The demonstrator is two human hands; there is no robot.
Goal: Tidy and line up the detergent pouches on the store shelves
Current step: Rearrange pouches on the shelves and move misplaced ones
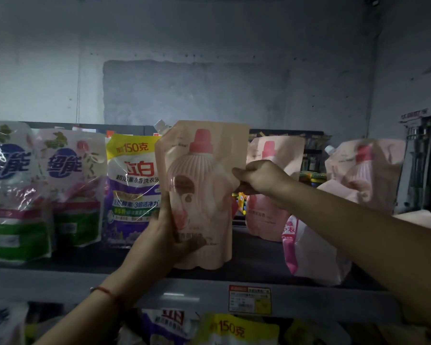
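Both our hands hold one soft pale-pink detergent pouch point(202, 195) upright: left hand point(167, 235) grips its base, right hand point(256, 179) pinches its edge. Next, probably, we seat it beside the purple-and-white pouch point(132, 192) on the grey shelf point(135, 292).

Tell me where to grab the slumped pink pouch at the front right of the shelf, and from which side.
Take the slumped pink pouch by its upper part, coming from the front and above. It leans back with its base at the shelf edge, and the right arm crosses over it, so clear that first.

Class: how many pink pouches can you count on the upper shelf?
4: one held upright in both hands, one behind the right hand, one leaning at far right, one slumped at the front right. More may be hidden.
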